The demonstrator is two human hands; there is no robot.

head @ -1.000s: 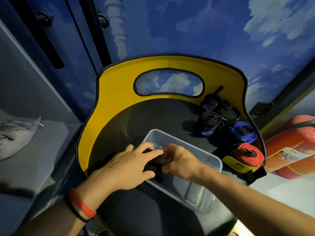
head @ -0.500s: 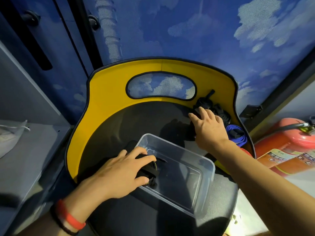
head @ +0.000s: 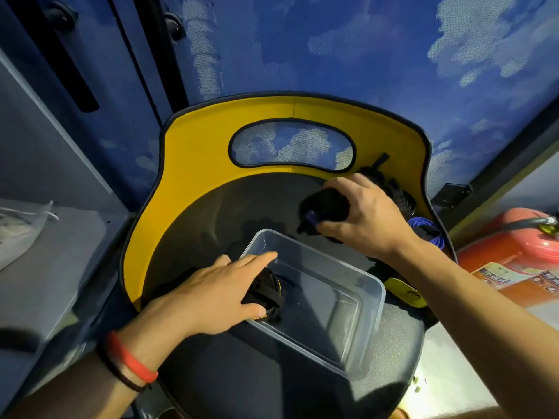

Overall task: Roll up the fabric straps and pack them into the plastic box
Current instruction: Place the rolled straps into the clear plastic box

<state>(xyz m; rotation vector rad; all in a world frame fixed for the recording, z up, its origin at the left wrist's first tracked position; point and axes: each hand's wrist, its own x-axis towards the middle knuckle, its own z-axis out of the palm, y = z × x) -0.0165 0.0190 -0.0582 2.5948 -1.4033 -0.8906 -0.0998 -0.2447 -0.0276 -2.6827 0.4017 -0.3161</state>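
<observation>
A clear plastic box (head: 367, 325) sits on the black seat of a yellow-backed chair (head: 196, 164). My left hand (head: 217, 294) rests over the box's near-left corner, fingers pressing a rolled black strap (head: 267, 293) inside it. My right hand (head: 363, 216) is raised above the seat behind the box, closed around another rolled black strap with a blue edge (head: 325, 207). More black rolls (head: 400, 196) and a blue roll (head: 428, 231) lie at the seat's back right, partly hidden by my right wrist. A yellow-tagged strap (head: 406, 293) shows beside the box.
A red fire extinguisher (head: 514, 252) lies right of the chair. A grey shelf (head: 45, 267) with a white bag (head: 18, 231) stands on the left. Behind the chair is a blue cloud-patterned wall (head: 332, 49).
My right hand left the box, reached to the pile at the back right and has lifted a black roll toward the box. My left hand has stayed on the strap in the box.
</observation>
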